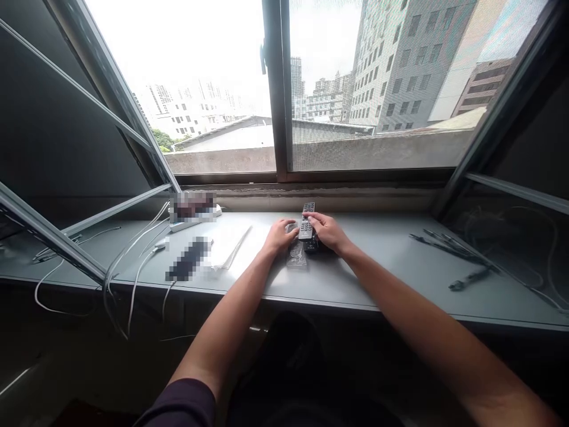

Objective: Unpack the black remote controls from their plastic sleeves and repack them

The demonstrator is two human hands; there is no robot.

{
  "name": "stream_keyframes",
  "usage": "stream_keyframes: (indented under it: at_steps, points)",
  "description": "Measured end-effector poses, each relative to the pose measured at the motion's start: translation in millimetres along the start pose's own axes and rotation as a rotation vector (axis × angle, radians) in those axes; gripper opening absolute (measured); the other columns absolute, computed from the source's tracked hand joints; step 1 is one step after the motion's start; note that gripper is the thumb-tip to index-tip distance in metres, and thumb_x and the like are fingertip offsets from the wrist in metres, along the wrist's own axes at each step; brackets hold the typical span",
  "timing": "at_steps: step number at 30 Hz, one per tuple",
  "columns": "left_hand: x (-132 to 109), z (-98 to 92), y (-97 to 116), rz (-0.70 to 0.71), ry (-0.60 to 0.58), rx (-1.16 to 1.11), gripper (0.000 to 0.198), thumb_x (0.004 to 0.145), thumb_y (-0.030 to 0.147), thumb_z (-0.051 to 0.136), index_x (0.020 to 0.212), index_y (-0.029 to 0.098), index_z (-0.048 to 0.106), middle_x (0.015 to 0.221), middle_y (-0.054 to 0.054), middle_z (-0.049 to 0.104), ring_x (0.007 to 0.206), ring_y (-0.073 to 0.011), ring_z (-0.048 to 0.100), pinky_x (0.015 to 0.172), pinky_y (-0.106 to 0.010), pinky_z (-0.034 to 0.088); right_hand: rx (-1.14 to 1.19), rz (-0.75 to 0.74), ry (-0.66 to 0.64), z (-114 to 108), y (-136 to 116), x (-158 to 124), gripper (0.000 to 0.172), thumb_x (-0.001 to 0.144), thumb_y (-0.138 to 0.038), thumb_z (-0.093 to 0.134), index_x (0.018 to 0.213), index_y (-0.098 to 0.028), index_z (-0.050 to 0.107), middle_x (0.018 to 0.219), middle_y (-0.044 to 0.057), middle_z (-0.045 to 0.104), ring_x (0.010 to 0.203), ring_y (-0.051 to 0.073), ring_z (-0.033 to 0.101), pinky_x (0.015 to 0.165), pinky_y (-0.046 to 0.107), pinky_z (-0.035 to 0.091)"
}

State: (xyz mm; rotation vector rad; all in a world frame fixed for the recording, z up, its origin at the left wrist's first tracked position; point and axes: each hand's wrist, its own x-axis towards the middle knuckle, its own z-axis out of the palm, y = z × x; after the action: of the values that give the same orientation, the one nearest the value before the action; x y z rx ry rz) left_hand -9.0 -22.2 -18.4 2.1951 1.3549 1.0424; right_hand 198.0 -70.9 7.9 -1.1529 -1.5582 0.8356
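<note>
A black remote control (306, 224) with grey buttons lies on the grey window ledge (377, 279), pointing toward the window. My right hand (328, 231) is closed over its near right side, thumb on the buttons. My left hand (279, 235) rests just left of the remote with its fingers curled on a clear plastic bag or sleeve (296, 254) that lies flat under the remote's near end. A second dark remote or part (311, 244) shows beneath my right hand.
A white power strip (186, 222) with several white cables (133, 261) sits at the left. A white sheet (229, 246) lies left of my hands. Dark cables and a tool (462, 261) lie at the right. Open window frames flank both sides.
</note>
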Motion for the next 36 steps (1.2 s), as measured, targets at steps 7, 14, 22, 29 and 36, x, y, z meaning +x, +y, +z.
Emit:
stream_keyframes:
  at_steps: [7, 14, 22, 29, 36]
  points:
    - [2, -2.2, 1, -0.076, 0.041, -0.102, 0.034, 0.107, 0.038, 0.056, 0.125, 0.023, 0.081, 0.131, -0.009, 0.079, 0.129, -0.0258, 0.071, 0.117, -0.038, 0.052, -0.155, -0.136, -0.027, 2, 0, -2, 0.038, 0.108, -0.036, 0.053, 0.132, -0.025, 0.08, 0.128, 0.006, 0.081, 0.115, 0.026, 0.074, 0.11, 0.042, 0.053]
    - [1, 3.5, -5, -0.014, -0.016, -0.018, 0.049, 0.086, 0.03, 0.082, 0.134, 0.02, 0.077, 0.138, -0.013, 0.073, 0.132, -0.0296, 0.069, 0.118, -0.04, 0.051, -0.265, -0.137, -0.069, 2, -4, -7, 0.04, 0.111, -0.034, 0.048, 0.137, -0.026, 0.077, 0.124, 0.006, 0.082, 0.109, 0.026, 0.075, 0.104, 0.039, 0.054]
    - [5, -8.4, -24, -0.188, 0.077, -0.066, 0.067, 0.076, 0.013, 0.079, 0.143, 0.013, 0.07, 0.151, -0.018, 0.065, 0.141, -0.0291, 0.063, 0.122, -0.037, 0.047, -0.521, -0.296, -0.245, 7, -4, -8, 0.034, 0.109, -0.033, 0.058, 0.13, -0.026, 0.083, 0.125, 0.008, 0.082, 0.118, 0.03, 0.067, 0.111, 0.041, 0.048]
    - [1, -8.2, -20, -0.134, 0.112, 0.053, 0.052, 0.08, 0.015, 0.075, 0.133, 0.015, 0.076, 0.152, -0.018, 0.063, 0.146, -0.0286, 0.059, 0.128, -0.037, 0.041, -0.677, -0.293, -0.267, 11, 5, -7, 0.041, 0.11, -0.043, 0.058, 0.14, -0.025, 0.079, 0.119, 0.013, 0.075, 0.121, 0.034, 0.057, 0.113, 0.045, 0.044]
    - [1, -4.6, -20, -0.124, 0.089, 0.091, 0.043, 0.087, 0.02, 0.073, 0.129, 0.017, 0.079, 0.151, -0.017, 0.065, 0.146, -0.0281, 0.06, 0.128, -0.037, 0.04, -0.762, -0.282, -0.243, 15, 3, -10, 0.041, 0.107, -0.045, 0.063, 0.134, -0.022, 0.084, 0.121, 0.017, 0.07, 0.118, 0.035, 0.058, 0.111, 0.047, 0.046]
